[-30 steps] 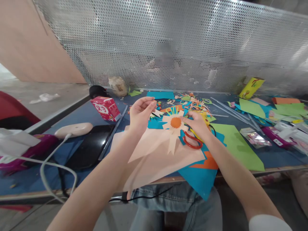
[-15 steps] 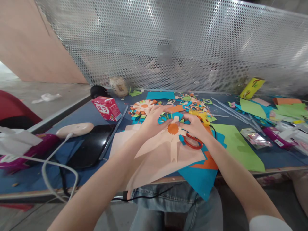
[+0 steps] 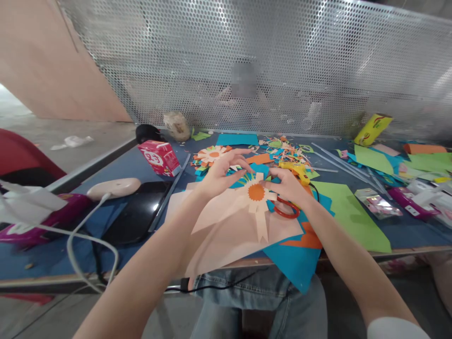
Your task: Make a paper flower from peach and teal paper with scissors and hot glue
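Observation:
A paper flower [image 3: 256, 192] with an orange scalloped centre, pale peach petals and a forked peach tail is in front of me. My right hand [image 3: 286, 184] pinches its right edge between thumb and fingers. To the left of the flower my left hand [image 3: 226, 175] hovers with its fingers apart, holding nothing. Large peach paper sheets [image 3: 226, 235] lie under both hands. Red-handled scissors [image 3: 286, 208] lie just below my right hand, partly covered by the flower's petals. A yellow glue gun [image 3: 298, 172] lies behind that hand.
A second paper flower [image 3: 213, 154] rests behind my left hand, near paper scraps [image 3: 282, 147]. Green sheets [image 3: 349, 216] and blue sheets [image 3: 294, 266] lie to the right. A black phone [image 3: 136, 212], white cable [image 3: 72, 240] and red box [image 3: 159, 157] are at left. A perforated metal panel [image 3: 197, 61] stands behind.
My left hand has let go of the flower and moved slightly away to the left, its fingers spreading. My right hand keeps its hold; the flower has tilted a little.

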Demonstrator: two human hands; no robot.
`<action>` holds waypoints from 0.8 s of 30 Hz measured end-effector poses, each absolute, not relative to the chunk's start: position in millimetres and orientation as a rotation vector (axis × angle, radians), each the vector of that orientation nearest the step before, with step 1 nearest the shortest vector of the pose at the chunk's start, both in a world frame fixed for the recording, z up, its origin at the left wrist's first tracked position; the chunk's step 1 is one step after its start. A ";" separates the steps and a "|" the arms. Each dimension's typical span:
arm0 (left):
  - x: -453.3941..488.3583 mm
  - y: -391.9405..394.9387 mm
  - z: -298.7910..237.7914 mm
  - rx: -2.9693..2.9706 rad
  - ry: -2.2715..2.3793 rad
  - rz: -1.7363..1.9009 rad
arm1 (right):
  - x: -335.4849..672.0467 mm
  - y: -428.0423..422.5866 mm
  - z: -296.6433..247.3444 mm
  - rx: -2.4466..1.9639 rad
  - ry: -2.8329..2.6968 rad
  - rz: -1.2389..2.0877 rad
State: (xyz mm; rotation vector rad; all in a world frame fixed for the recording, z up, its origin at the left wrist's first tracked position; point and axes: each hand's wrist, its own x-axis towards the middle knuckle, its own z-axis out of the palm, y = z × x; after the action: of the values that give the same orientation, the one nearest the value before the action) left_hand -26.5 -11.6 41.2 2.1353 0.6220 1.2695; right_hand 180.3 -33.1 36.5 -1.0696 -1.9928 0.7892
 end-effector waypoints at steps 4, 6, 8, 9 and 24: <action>-27.6 -12.9 43.9 2.116 0.623 1.198 | 181.3 -33.5 37.3 -1.065 -2.024 0.794; -28.8 -13.6 44.6 2.084 0.632 1.173 | 181.5 -34.3 38.2 -1.070 -2.044 0.788; -29.9 -14.4 45.2 2.050 0.633 1.142 | 181.6 -35.0 38.9 -1.073 -2.071 0.778; -30.3 -14.8 45.6 2.029 0.629 1.113 | 181.6 -35.1 38.9 -1.072 -2.081 0.779; -31.3 -8.7 39.4 1.902 0.581 0.922 | 182.8 -33.1 36.5 -1.009 -2.122 0.835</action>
State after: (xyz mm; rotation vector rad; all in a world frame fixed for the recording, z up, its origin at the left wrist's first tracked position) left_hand -31.3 -8.7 39.4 1.9020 0.5805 0.9217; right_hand 182.8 -33.1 36.5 -1.0092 -2.1222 0.8348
